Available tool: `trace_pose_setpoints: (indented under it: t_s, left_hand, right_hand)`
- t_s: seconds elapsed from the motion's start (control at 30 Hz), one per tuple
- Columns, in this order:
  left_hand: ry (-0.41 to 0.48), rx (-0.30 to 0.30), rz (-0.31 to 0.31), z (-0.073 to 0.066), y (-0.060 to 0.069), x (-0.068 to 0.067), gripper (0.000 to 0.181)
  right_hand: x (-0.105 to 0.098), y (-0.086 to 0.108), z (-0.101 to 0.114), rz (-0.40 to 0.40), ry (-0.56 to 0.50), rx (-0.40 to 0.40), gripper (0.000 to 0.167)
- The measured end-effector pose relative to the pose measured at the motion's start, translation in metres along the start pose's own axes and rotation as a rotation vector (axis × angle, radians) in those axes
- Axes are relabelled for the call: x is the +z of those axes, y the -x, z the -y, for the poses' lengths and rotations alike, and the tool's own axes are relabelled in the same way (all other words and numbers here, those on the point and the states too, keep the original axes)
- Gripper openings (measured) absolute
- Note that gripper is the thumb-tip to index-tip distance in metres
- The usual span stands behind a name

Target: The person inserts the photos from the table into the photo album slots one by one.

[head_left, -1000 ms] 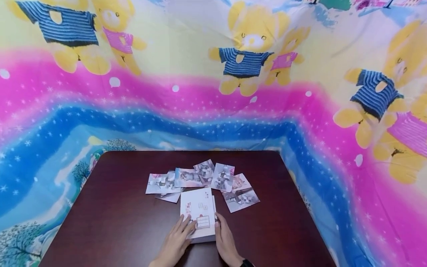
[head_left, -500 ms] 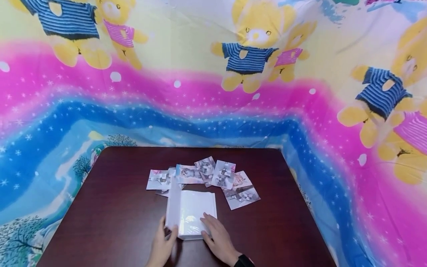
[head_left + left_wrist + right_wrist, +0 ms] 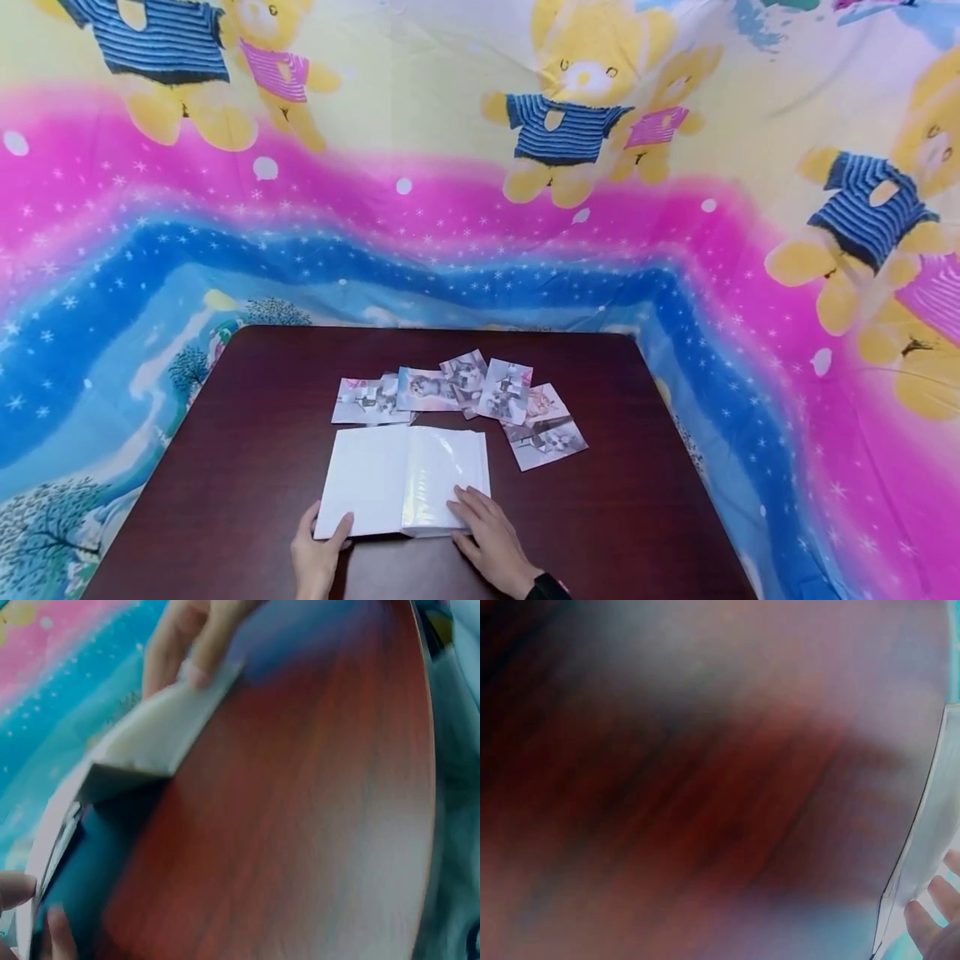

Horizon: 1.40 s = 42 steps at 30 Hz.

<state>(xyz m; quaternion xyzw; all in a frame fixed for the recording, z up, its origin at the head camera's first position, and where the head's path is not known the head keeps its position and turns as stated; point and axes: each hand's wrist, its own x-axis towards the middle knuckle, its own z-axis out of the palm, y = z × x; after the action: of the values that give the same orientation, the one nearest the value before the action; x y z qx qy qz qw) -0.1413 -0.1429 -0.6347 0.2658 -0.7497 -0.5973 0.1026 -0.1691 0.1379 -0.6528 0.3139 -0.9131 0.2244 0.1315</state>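
Note:
A white photo album (image 3: 367, 475) lies spread on the dark wooden table, its cover folded over to the left. The first page on the right shines like a clear plastic sleeve. At the cover's lower left corner, my left hand (image 3: 318, 550) pinches the edge, thumb on top and the other fingers partly hidden beneath. My right hand (image 3: 491, 537) rests with extended fingers on the lower right of the shiny page. In the right wrist view, fingertips (image 3: 922, 922) lie against the album (image 3: 922, 832) at the right edge.
Several cat photos lie in an overlapping arc behind the album, including an upright photo (image 3: 504, 390) and one tilted at the right (image 3: 551, 442). The dark wooden table (image 3: 615, 500) extends to both sides. A printed bear cloth (image 3: 420, 225) hangs around it.
The album's printed cover has swung over to the left and now lies flat. My left hand has moved left with its edge. My right hand has shifted from the album's side onto the page.

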Motion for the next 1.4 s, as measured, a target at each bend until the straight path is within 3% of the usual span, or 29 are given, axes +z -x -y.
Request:
trace_pose_setpoints:
  t_s: [0.13,0.23,0.37,0.5,0.6,0.67,0.7,0.8,0.87,0.9,0.97,1.07,1.17,1.3,1.4]
  left_hand:
    - [-0.299,0.061,0.025,0.005,0.000,-0.005,0.069]
    - [-0.441,0.112,0.036,0.006,0.001,-0.006,0.069]
    - [-0.486,0.168,0.014,0.007,0.004,-0.004,0.065]
    - [-0.507,0.156,0.016,0.009,0.008,-0.004,0.061]
    - [-0.531,0.173,0.000,0.010,0.010,-0.004,0.057]
    - [-0.504,0.269,-0.072,0.010,0.011,-0.001,0.048]
    - [-0.476,0.352,-0.115,0.009,0.010,0.002,0.043]
    - [-0.368,0.696,-0.179,0.004,0.006,0.016,0.029]
    - [-0.309,0.931,-0.129,0.000,0.002,0.028,0.027]
    - [-0.300,1.024,-0.073,-0.004,0.000,0.033,0.028]
    - [-0.305,1.152,0.055,-0.008,-0.002,0.044,0.028]
    - [-0.357,1.246,0.205,-0.012,-0.001,0.059,0.026]
    - [-0.426,1.270,0.295,-0.013,0.002,0.070,0.024]
    - [-0.483,1.285,0.320,-0.011,0.005,0.079,0.021]
    - [-0.491,1.295,0.321,-0.010,0.007,0.083,0.020]
  right_hand:
    - [0.002,0.002,-0.001,-0.027,0.029,-0.031,0.040]
    - [0.002,0.002,-0.002,-0.049,0.039,-0.050,0.038]
    - [0.002,0.003,-0.002,-0.056,0.035,-0.055,0.037]
    - [0.001,0.003,0.001,-0.036,0.018,-0.041,0.037]
    - [-0.002,0.000,0.000,-0.044,-0.075,-0.006,0.037]
    - [-0.005,-0.007,-0.003,-0.100,-0.149,0.043,0.033]
    - [-0.007,-0.012,-0.008,-0.142,-0.180,0.076,0.030]
    - [-0.015,-0.036,-0.031,-0.295,-0.213,0.201,0.021]
    - [-0.023,-0.055,-0.053,-0.368,-0.199,0.311,0.016]
    - [-0.026,-0.064,-0.066,-0.382,-0.182,0.382,0.014]
    - [-0.034,-0.079,-0.088,-0.374,-0.153,0.545,0.012]
    - [-0.044,-0.095,-0.115,-0.296,-0.082,0.777,0.012]
    - [-0.047,-0.104,-0.131,-0.170,-0.016,0.922,0.021]
    - [-0.043,-0.112,-0.140,-0.001,0.024,1.008,0.041]
    - [-0.040,-0.115,-0.141,0.054,0.036,1.051,0.047]
